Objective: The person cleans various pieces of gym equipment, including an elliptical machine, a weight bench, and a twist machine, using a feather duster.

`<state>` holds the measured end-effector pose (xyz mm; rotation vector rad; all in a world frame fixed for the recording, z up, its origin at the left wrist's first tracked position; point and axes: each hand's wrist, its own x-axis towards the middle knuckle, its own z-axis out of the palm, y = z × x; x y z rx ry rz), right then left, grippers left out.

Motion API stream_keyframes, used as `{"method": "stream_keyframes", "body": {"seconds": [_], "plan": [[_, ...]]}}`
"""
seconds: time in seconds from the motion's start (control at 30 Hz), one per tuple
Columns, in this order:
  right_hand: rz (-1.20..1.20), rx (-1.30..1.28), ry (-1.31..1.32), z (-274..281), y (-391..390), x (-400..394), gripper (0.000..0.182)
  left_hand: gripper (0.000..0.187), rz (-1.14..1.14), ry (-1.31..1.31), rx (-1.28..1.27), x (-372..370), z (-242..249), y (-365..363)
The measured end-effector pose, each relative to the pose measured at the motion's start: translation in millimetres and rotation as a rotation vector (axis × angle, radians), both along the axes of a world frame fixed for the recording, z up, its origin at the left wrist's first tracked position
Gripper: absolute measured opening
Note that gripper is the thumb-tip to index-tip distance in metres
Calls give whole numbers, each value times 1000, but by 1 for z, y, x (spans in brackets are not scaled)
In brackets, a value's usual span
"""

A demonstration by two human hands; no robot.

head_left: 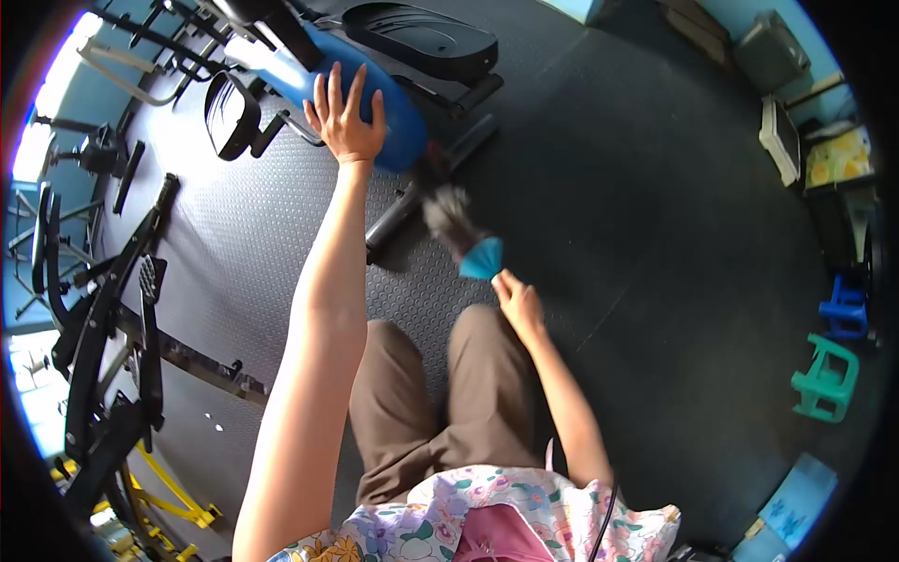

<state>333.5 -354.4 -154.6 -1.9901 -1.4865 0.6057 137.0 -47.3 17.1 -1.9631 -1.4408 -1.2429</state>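
Observation:
My left hand [348, 122] lies with fingers spread on the blue housing [398, 131] of an elliptical trainer. In my right hand [521, 302] is a hand brush [481, 258] with a turquoise fan-shaped base, gripped at its narrow end. Its dark and greyish bristles are blurred and point toward the floor bar [393, 223] at the machine's foot. Two black foot pedals, one on the right [421, 39] and one on the left [231, 114], flank the housing. My bent knees are just below the brush.
Black exercise equipment [103, 318] and a yellow frame [173, 492] stand at the left. Dark textured rubber flooring [655, 234] stretches to the right. Along the right wall are a blue stool [846, 306], a green stool [826, 378] and a light-blue box [796, 506].

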Motion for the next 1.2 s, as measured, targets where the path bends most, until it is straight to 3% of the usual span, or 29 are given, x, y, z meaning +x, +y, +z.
{"method": "stream_keyframes", "body": {"seconds": [0.1,0.23,0.33,0.43,0.57,0.7,0.83,1.1,1.13,1.17,1.2], "plan": [[94,-239,68,2,-16,-13,36,38,12,1,14,-1,-2,1],[265,-212,-37,-19,-21,-13,36,37,3,21,91,-3,-8,5],[15,-17,65,-63,-14,-4,34,35,-16,32,165,-6,-14,11],[72,-133,111,-64,-22,-31,34,33,-77,41,213,-12,-20,18],[184,-89,89,-68,-37,-64,33,32,-109,35,239,-16,-24,21],[31,-30,-12,-58,-16,-42,32,31,-40,76,181,-2,-7,1],[111,-24,-102,-59,-15,-21,31,29,-30,51,201,-4,-11,1],[10,157,140,-66,8,-30,32,35,11,80,129,-6,-6,-2],[3,84,159,-63,6,-31,31,33,-15,28,157,-8,-12,3],[-86,-160,168,-46,9,-30,31,32,-48,-20,186,-9,-17,9],[-129,-85,210,-50,10,-26,32,31,-49,-25,174,-8,-15,8]]}}
